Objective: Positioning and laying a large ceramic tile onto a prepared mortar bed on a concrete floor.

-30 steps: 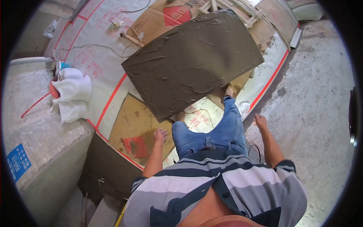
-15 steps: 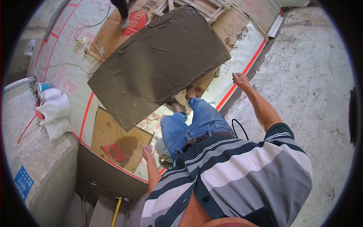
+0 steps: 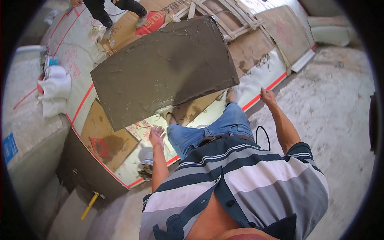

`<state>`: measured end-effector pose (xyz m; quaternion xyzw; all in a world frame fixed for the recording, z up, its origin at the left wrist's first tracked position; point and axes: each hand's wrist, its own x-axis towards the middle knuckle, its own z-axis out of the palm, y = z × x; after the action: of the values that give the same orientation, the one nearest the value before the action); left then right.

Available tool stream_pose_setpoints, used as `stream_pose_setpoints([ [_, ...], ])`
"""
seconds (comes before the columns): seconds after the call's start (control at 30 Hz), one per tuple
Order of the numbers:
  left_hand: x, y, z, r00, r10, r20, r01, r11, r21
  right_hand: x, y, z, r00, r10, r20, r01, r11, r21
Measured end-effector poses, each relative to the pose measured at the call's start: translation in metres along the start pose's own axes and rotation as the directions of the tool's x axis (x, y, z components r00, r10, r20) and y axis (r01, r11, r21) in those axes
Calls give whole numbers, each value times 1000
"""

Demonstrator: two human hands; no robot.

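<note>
A large rectangular slab [image 3: 164, 68], coated with ridged wet grey mortar, lies ahead of me at my feet. My left hand [image 3: 157, 136] is held out near its lower left edge, fingers apart and empty, not visibly touching it. My right hand [image 3: 267, 96] is raised beyond the slab's lower right corner, fingers curled; whether anything is inside is hidden. Worn cardboard and board sheets [image 3: 110, 148] lie beneath and beside the slab. A dirty bucket [image 3: 146, 170] stands beside my left forearm.
Another person's legs [image 3: 132, 8] stand on cardboard at upper left, beyond the slab. Wooden frames [image 3: 212, 22] lie behind it. White sacks [image 3: 56, 88] rest on the left concrete ledge [image 3: 38, 128]. A yellow bar [image 3: 90, 206] is at lower left; a concrete floor [image 3: 328, 124] extends right.
Another person's legs have come into view at upper left. My left hand has risen with its fingers spreading, and my right hand has lifted. The view has shifted as I moved.
</note>
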<state>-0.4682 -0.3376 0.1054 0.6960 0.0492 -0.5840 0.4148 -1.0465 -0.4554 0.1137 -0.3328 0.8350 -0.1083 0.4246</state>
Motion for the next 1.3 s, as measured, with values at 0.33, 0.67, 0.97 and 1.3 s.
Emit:
stream_pose_setpoints([
  [0.33,-62,-65,156,996,85,-36,-89,987,-131,136,-120,-99,949,-294,110,299,953,-35],
  [0.67,23,-153,238,974,-228,-6,221,948,-227,172,-128,-94,968,-100,232,145,972,-184],
  [0.97,156,-258,258,873,-419,-248,270,840,-470,440,-108,42,921,-85,381,279,825,-491],
  [1.3,261,-327,212,765,-494,-414,103,728,-677,526,-16,213,857,193,478,-91,969,-228],
])
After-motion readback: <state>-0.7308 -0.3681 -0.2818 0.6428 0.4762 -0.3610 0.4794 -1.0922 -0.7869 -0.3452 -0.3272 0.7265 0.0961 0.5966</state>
